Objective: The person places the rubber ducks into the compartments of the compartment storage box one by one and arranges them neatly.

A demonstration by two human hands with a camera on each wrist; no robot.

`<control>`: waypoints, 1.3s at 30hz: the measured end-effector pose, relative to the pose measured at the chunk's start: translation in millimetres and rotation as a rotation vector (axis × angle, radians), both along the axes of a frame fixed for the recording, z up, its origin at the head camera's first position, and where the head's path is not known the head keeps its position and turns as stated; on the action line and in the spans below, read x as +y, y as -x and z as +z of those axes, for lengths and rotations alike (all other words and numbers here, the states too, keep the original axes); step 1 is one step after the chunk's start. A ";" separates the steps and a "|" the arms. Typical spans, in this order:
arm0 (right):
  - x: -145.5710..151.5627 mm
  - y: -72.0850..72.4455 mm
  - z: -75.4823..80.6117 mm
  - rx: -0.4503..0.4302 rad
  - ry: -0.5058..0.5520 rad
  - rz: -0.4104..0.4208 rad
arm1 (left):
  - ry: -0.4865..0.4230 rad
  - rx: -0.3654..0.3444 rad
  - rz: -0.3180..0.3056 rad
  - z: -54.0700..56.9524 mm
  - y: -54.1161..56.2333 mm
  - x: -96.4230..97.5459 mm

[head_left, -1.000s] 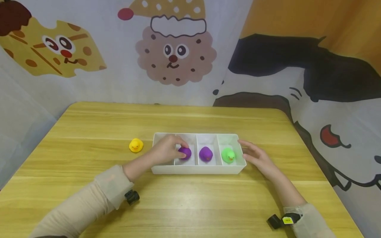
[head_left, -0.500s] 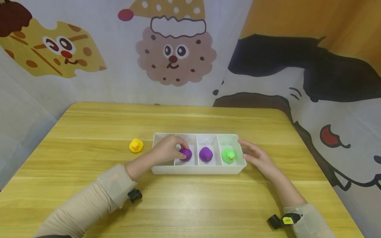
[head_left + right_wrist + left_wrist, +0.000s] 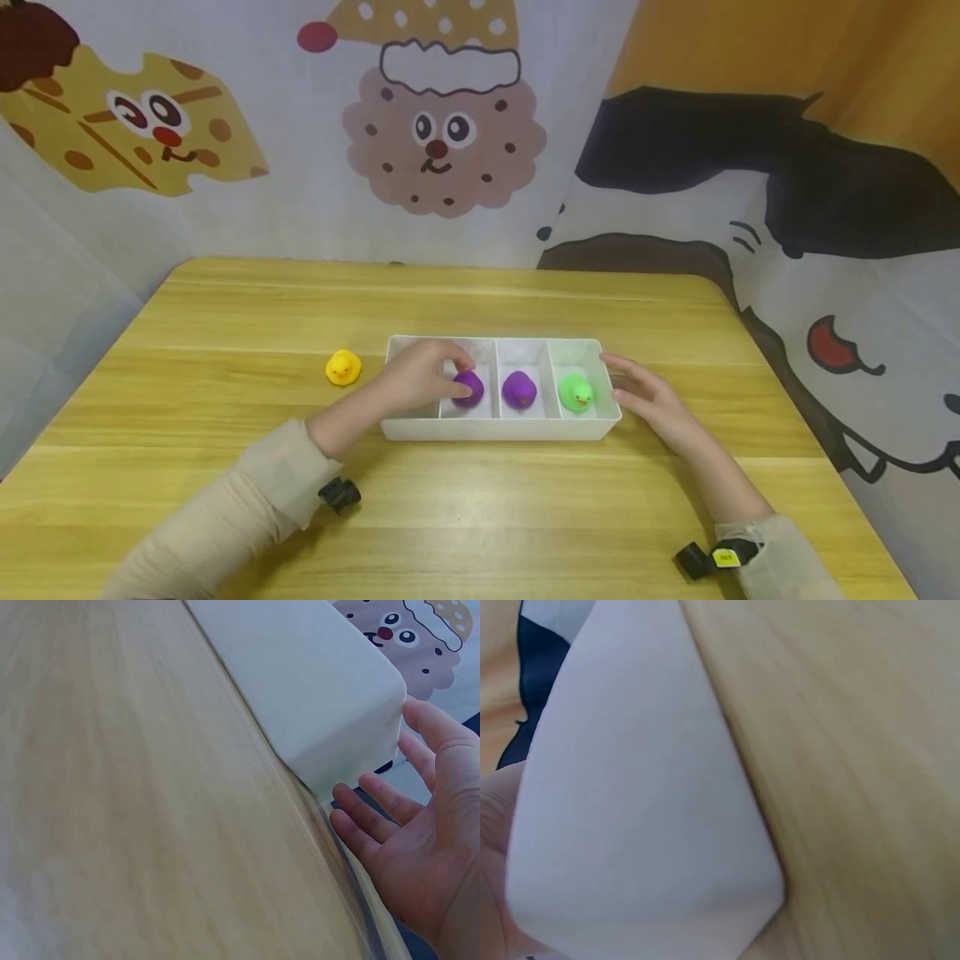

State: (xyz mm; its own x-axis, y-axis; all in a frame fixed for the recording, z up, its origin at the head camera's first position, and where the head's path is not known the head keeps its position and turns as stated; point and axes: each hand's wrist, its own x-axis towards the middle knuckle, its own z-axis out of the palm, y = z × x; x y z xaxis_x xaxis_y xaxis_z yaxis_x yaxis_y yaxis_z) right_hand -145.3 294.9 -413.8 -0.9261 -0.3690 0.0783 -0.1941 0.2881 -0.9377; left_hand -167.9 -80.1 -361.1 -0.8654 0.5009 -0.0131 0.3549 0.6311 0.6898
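Note:
A white box (image 3: 498,430) with several compartments in a row stands on the table. My left hand (image 3: 420,375) reaches over its left end, thumb and index finger about a purple toy duck (image 3: 470,392) in the second compartment from the left; the hand hides most of the leftmost one. Beside it sits another purple toy duck (image 3: 519,391), and a green toy duck (image 3: 576,392) occupies the rightmost compartment. My right hand (image 3: 660,408) holds its fingers loosely extended against the box's right end. In the left wrist view the box wall (image 3: 637,787) hides the fingers.
A yellow toy duck (image 3: 343,367) sits on the wooden table (image 3: 480,517), left of the box. Behind the table hangs a cartoon-printed cloth (image 3: 465,233).
The purple duck under my left hand has shifted very slightly right, and a little more of it shows between thumb and index finger. The right hand has stayed still.

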 end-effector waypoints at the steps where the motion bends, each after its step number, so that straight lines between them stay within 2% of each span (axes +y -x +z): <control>1: 0.0 -0.2 0.0 0.000 0.000 0.000 | -0.009 -0.002 0.008 1.6 -0.8 -0.7; 4: -0.2 -0.9 0.3 0.003 0.011 0.003 | -0.036 -0.002 0.027 6.9 -3.5 -3.5; 11: -0.8 -2.4 0.8 0.005 0.030 0.010 | -0.092 0.087 0.002 18.4 -8.2 -12.2; 15: -0.7 -2.6 0.7 0.002 0.031 0.012 | -0.134 0.114 0.008 23.7 -11.2 -19.3; 24: -1.4 -2.0 1.9 0.004 0.031 0.011 | -0.186 0.127 0.104 32.4 -19.6 -39.4; 32: -0.2 -0.8 0.0 0.011 0.027 0.012 | -0.267 0.133 0.207 30.9 -25.4 -61.3; 39: 0.2 -0.7 -0.4 0.004 0.027 0.015 | -0.274 0.129 0.296 27.4 -30.7 -80.8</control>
State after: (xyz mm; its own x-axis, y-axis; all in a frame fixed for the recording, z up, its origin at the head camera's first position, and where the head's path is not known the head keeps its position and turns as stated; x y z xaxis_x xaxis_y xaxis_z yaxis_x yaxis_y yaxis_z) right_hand -144.5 295.1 -414.2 -0.9203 -0.3802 0.0918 -0.2015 0.2597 -0.9445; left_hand -137.1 -160.9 -333.8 -0.9583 0.2005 0.2037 0.2803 0.5184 0.8079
